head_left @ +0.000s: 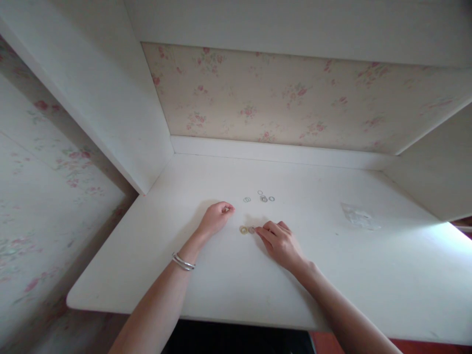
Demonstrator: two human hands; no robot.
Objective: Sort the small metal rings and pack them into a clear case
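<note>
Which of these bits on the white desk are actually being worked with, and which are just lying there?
In use:
right hand touching two golden rings
left hand, closed near them; contents unclear

Lying about:
silver rings farther back
clear plastic bag
desk

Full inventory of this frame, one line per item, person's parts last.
gold rings: 2, yellowish, side by side on the desk at the right hand's fingertips
silver rings: about 4, pale metal, loose cluster on the desk beyond the hands; exact count hard to tell
clear wrapper: 1, transparent, flat on the desk to the right
desk: 1, white, set in an alcove
wallpaper: cream with pink flowers, back wall and left wall
bangles: thin, silver, on the left wrist; count unclear
left hand: 1, loosely curled on the desk, fingertips pinched; whether it holds something is too small to tell
right hand: 1, palm down, fingertips touching the gold rings
</note>
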